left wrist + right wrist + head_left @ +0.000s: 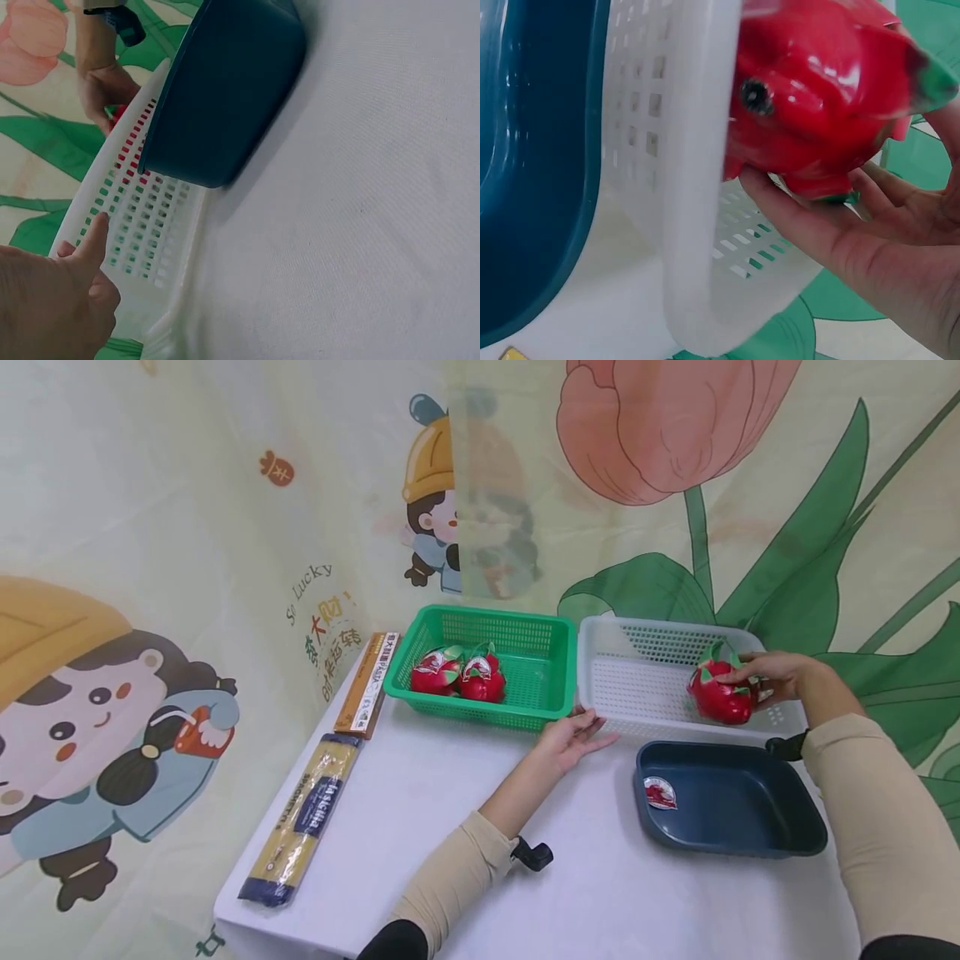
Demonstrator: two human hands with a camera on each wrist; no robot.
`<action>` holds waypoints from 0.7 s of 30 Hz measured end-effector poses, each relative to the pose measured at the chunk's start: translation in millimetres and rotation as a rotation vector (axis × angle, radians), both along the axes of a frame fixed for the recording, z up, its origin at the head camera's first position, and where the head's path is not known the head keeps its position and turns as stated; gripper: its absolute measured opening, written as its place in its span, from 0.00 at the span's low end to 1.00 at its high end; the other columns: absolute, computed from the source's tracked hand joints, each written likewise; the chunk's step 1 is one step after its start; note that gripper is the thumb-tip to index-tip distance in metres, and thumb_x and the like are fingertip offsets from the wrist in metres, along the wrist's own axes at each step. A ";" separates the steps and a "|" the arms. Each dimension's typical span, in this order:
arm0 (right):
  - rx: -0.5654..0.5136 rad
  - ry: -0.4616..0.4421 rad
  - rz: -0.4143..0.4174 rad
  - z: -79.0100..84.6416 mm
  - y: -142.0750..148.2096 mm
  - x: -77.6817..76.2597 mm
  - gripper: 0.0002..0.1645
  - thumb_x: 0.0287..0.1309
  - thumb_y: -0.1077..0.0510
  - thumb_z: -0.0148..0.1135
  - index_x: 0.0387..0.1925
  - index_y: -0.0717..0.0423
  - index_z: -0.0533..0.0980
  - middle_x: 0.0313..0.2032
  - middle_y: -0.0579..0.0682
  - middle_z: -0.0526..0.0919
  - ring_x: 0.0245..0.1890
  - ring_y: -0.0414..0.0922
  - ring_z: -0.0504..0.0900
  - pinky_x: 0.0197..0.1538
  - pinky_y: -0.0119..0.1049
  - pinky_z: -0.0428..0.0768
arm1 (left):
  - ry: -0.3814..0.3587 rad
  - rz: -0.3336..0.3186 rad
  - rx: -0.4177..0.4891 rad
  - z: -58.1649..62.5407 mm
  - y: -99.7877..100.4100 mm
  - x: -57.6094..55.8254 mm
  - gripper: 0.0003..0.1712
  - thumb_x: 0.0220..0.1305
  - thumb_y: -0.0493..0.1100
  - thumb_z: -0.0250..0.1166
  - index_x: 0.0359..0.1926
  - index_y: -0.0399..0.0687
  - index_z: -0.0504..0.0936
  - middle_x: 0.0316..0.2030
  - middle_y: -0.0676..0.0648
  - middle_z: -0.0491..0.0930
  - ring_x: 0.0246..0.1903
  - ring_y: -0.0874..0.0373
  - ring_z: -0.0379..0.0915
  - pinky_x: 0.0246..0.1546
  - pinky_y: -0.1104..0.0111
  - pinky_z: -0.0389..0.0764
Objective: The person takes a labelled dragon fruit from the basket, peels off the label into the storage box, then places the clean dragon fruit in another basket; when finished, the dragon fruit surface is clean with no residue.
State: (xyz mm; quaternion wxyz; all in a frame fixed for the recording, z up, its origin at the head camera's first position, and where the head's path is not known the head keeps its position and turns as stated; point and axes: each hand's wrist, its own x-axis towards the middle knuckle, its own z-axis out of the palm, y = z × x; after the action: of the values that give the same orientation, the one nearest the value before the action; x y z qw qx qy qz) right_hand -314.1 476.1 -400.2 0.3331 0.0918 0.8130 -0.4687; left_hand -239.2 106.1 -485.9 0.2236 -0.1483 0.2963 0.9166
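My right hand (780,677) holds a glossy red dragon fruit (722,693) with green-tipped scales at the right end of the white basket (637,685). In the right wrist view, its fingers curve around and under the dragon fruit (817,97), just behind the basket's rim (697,150). My left hand (572,739) is at the white basket's near left corner, its fingers loosely extended; in the left wrist view one finger (95,236) lies along the perforated wall. Two more dragon fruits (459,677), with stickers, lie in the left part of the green basket (536,672).
A dark blue basin (731,793) with a round sticker stands in front of the white basket. Left of the green basket lie a brown-and-white pasta box (367,685) and a bag of spaghetti (303,818). A printed curtain (337,485) hangs behind the white-covered table (420,785).
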 end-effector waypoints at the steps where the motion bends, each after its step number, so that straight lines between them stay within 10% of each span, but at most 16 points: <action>1: 0.004 -0.006 0.004 -0.6 -0.3 -0.6 0.63 0.76 0.49 0.56 0.74 0.69 0.16 0.73 0.82 0.29 0.71 0.77 0.44 0.60 0.59 0.83 | 0.002 0.000 0.001 0.4 -0.3 0.4 0.10 0.73 0.25 0.57 0.37 0.42 0.75 0.55 0.38 0.75 0.72 0.39 0.63 0.67 0.36 0.70; 21: 0.052 0.017 -0.032 -21.3 -3.4 -5.8 0.64 0.75 0.46 0.57 0.73 0.77 0.21 0.75 0.81 0.28 0.76 0.74 0.40 0.76 0.63 0.62 | 0.019 0.015 -0.030 0.3 2.0 3.9 0.10 0.72 0.24 0.59 0.37 0.41 0.77 0.43 0.42 0.78 0.58 0.45 0.76 0.65 0.36 0.73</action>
State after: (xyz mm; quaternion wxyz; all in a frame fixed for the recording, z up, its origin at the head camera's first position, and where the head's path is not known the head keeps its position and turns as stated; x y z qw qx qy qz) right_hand -319.9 472.7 -421.5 0.3161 0.1093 0.8263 -0.4533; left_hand -235.3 108.0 -485.6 0.2117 -0.1453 0.3109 0.9151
